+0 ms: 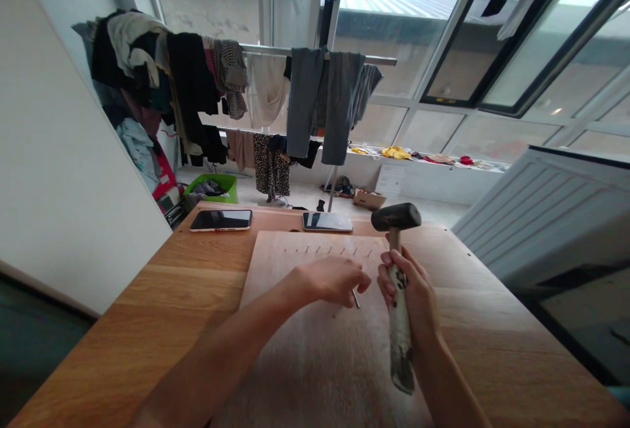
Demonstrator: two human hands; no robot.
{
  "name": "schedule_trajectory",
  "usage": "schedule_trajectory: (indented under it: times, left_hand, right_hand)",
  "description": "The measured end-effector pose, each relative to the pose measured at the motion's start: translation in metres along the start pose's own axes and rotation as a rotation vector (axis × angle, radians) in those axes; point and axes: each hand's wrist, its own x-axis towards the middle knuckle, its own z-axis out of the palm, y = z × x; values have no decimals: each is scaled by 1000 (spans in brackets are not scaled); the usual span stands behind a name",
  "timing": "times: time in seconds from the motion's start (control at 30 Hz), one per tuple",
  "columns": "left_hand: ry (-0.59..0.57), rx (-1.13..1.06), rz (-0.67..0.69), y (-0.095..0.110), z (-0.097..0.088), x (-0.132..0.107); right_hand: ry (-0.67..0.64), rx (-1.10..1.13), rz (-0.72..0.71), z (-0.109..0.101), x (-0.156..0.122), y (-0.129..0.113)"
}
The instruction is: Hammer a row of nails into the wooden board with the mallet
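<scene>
A pale wooden board (315,349) lies on the wooden table (182,283). Along its far edge stands a row of several small nails (329,250). My left hand (329,280) is closed in a pinch on a single nail (355,298), held upright against the board's middle. My right hand (411,293) is wrapped round the worn pale handle of a hammer (398,270). The hammer's black head is raised above the board, just right of the pinched nail.
Two phones lie at the table's far edge, a dark phone (221,219) on the left and a second phone (327,221) at the middle. Beyond stand a clothes rack (315,86) hung with garments, a green basket (212,186) and large windows. A white panel (546,211) stands right.
</scene>
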Motion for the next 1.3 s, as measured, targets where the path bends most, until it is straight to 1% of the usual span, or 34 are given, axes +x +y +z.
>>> schedule_trajectory:
  times: [0.07,0.13,0.23,0.4,0.47,0.53,0.63,0.7,0.77,0.87,0.93,1.0,1.1,1.3]
  left_hand:
    - [-10,24,6,4,10,5]
    - [-11,34,-7,5,14,7]
    - [-16,38,-35,3,12,5]
    - [-54,17,-41,-1,8,3]
    - [-56,-1,-57,-1,4,3]
    - [-42,-12,-89,-3,-4,-1]
    - [-17,-40,-120,-15,-20,-18]
    - [44,-114,-131,-32,-28,-38]
    - [183,-246,-179,-54,-28,-59]
    - [479,-383,-312,-87,-16,-86]
    - [593,-439,-391,-102,-3,-96]
    - [647,-468,-427,-110,8,-101]
    - [671,-461,-426,-111,18,-103]
    - [679,-426,-416,-108,18,-99]
  right_hand:
    - [-6,-15,-4,-2,0,2]
    - [-20,-40,10,-2,1,3]
    - [-53,-75,10,1,0,4]
    - [-79,-103,18,9,-3,6]
    - [-103,-116,35,10,-4,8]
    - [-130,-153,46,11,-6,9]
    - [-138,-186,52,14,-8,12]
    - [-136,-181,65,17,-9,12]
    - [-133,-186,76,21,-10,13]
    - [-150,-232,97,26,-11,16]
    - [-168,-265,112,28,-13,19]
    - [-185,-285,128,29,-14,22]
    - [-208,-308,150,30,-17,27]
    - [-237,-362,188,33,-20,31]
